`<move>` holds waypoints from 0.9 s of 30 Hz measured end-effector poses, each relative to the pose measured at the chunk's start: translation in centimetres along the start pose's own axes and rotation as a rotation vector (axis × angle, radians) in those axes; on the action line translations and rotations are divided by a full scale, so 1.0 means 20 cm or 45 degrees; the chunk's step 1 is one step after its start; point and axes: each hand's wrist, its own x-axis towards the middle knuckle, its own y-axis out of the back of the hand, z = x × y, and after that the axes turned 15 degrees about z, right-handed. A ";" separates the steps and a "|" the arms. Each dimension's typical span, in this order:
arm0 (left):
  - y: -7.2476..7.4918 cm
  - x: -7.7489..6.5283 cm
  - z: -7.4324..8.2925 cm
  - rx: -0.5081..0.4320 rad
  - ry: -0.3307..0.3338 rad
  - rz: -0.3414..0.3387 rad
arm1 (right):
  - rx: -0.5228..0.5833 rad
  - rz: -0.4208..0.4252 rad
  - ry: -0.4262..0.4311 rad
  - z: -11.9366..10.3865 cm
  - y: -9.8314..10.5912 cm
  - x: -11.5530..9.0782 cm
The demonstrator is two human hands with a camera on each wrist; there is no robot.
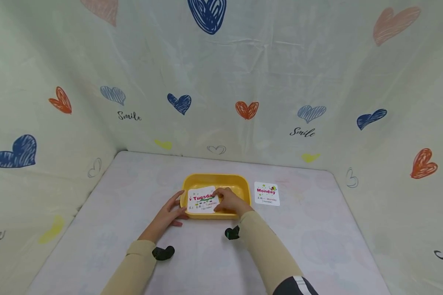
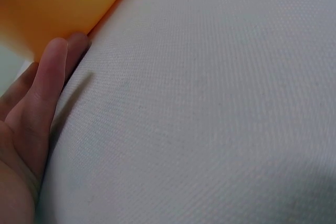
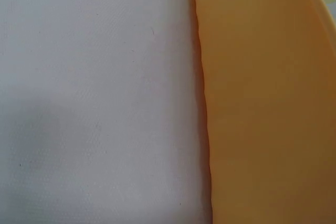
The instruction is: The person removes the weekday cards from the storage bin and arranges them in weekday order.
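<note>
head: we see the right hand (image 1: pixel 229 201) clamp its grip on one white rectangular "tuesday" card (image 1: pixel 202 203), overlapping at least one more card (image 1: pixel 190 205) inside one yellow plastic tray (image 1: pixel 215 180); clinging, both could lift. one white "monday" card (image 1: pixel 267 194) lies rightward. left wrist: the left hand (image 2: pixel 31 119), straight-fingered, touches the tray; pushing might slide it. right wrist: we see no hand.

smooth plastic tray (image 3: pixel 268 98), paper-like tuesday card (image 1: pixel 199 204) and monday card (image 1: pixel 267 194), matt woven-looking tabletop (image 2: pixel 199 98)
</note>
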 end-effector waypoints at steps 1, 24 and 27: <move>0.00 0.00 0.00 0.005 -0.002 0.002 | -0.011 0.007 0.000 0.00 0.00 0.00; 0.00 0.00 0.00 0.003 -0.008 0.012 | 0.006 0.057 -0.061 0.00 -0.02 0.01; -0.01 0.00 0.00 0.002 -0.009 0.008 | 0.030 0.050 -0.065 0.00 -0.01 0.01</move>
